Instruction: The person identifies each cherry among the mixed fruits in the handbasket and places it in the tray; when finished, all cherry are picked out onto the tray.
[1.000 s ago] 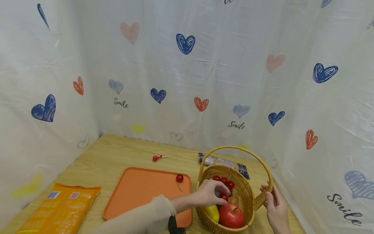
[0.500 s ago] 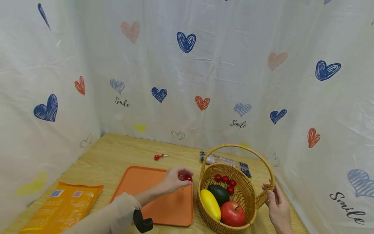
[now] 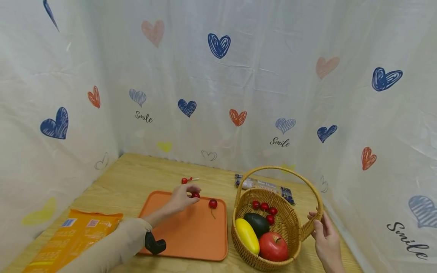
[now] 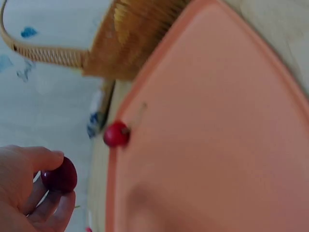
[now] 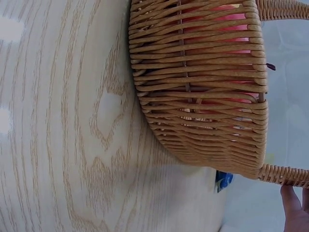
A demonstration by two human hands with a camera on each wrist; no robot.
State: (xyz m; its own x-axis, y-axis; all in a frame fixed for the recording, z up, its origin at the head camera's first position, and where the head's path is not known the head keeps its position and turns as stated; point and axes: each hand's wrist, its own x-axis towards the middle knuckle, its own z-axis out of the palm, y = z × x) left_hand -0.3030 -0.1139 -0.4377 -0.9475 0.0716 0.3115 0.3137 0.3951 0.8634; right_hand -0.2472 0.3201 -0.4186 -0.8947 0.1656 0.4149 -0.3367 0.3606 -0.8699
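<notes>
My left hand (image 3: 180, 199) pinches a dark red cherry (image 4: 61, 177) between thumb and fingers, above the back edge of the orange tray (image 3: 191, 237). A second cherry (image 3: 213, 204), its stem showing, lies at the tray's back right corner. With my right hand (image 3: 326, 239) I hold the right foot of the wicker basket's (image 3: 293, 246) handle. Inside the basket lie a red apple (image 3: 274, 246), a long yellow fruit (image 3: 247, 236), a dark green avocado (image 3: 257, 224) and several cherries (image 3: 264, 206) toward the back.
A small red lollipop-like thing (image 3: 184, 181) with a white stick lies behind the tray. An orange packet (image 3: 76, 239) rests at the front left. Behind the basket is a clear and blue packet (image 3: 263, 184). A curtain with hearts (image 3: 218, 94) surrounds the table.
From inside the basket my left hand has moved left across the tray, carrying a cherry out. The right hand stays on the handle.
</notes>
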